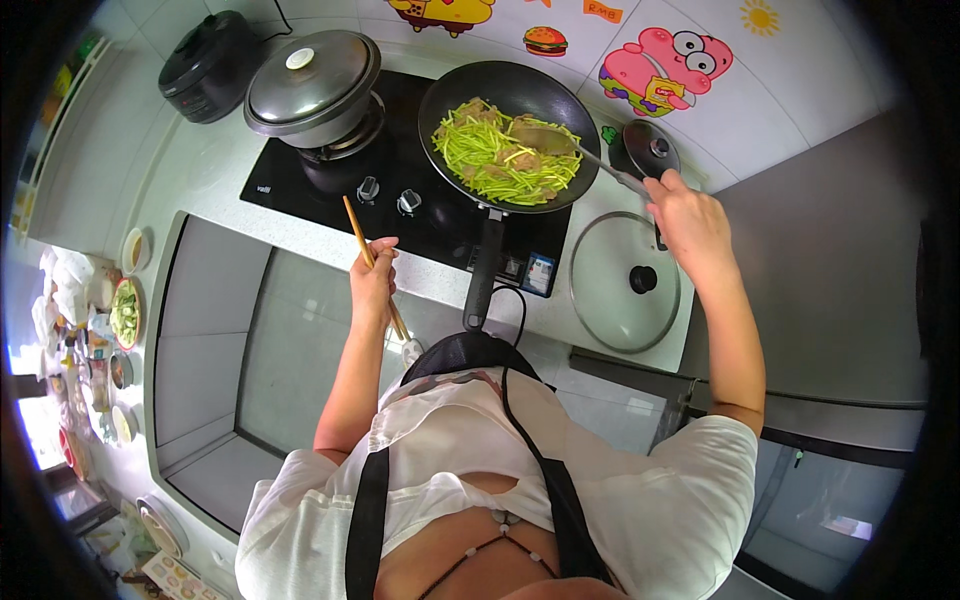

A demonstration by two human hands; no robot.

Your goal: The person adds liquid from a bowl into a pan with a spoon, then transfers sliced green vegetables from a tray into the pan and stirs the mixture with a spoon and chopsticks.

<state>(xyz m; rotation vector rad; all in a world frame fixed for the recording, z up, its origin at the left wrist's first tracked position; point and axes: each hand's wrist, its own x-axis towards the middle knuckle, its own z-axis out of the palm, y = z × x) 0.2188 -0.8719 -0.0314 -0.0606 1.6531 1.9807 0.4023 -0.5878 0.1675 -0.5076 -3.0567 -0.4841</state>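
Observation:
A dark frying pan (pixel 548 84) sits on the right burner, its black handle pointing toward me. Thin green stalks (pixel 465 148) and pieces of brownish meat (pixel 522 158) lie inside it. My right hand (pixel 692 225) is closed round the handle of a metal spatula (pixel 590 155), whose head rests on the food at the pan's right side. At the near edge of the counter, left of the pan handle, my left hand (pixel 373 285) grips a pair of wooden chopsticks (pixel 356 222). Their upper ends slant up and left, away from the food.
A lidded steel pot (pixel 312 90) stands on the left burner of the black hob (pixel 300 185), beside a dark cooker (pixel 207 65). Right of the pan lie a glass lid (pixel 610 290) and a small dark lidded pot (pixel 645 150). Dishes of food, including a green-filled plate (pixel 125 312), line the left counter.

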